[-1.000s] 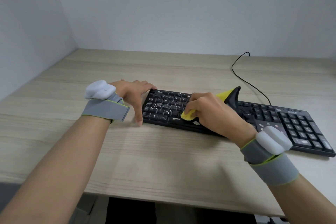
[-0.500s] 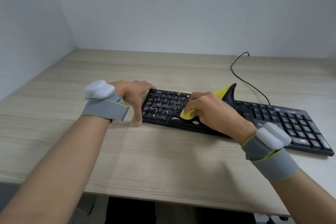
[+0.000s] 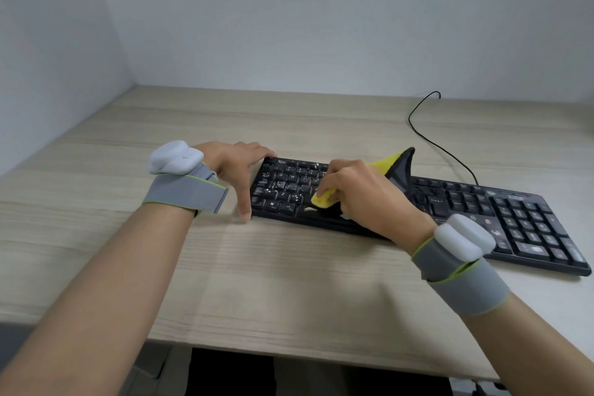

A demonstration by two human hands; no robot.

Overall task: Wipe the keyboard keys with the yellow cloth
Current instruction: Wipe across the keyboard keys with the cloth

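The yellow cloth (image 3: 324, 198), soft and bunched with a dark backing, is pressed on the keyboard (image 3: 450, 202)'s left keys, clenched in the right hand (image 3: 363, 193). Pale specks are seen on nearby keys, so wiping is judged unfinished. The keyboard's left end is braced by the left hand (image 3: 234, 167), fingers loosely spread, on the woodgrain desk (image 3: 289, 283).

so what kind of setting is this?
Most likely a plain office desk or a test workstation: a light wood-grain desk set into a corner of bare pale walls, with a black wired keyboard on it and its cable trailing back.
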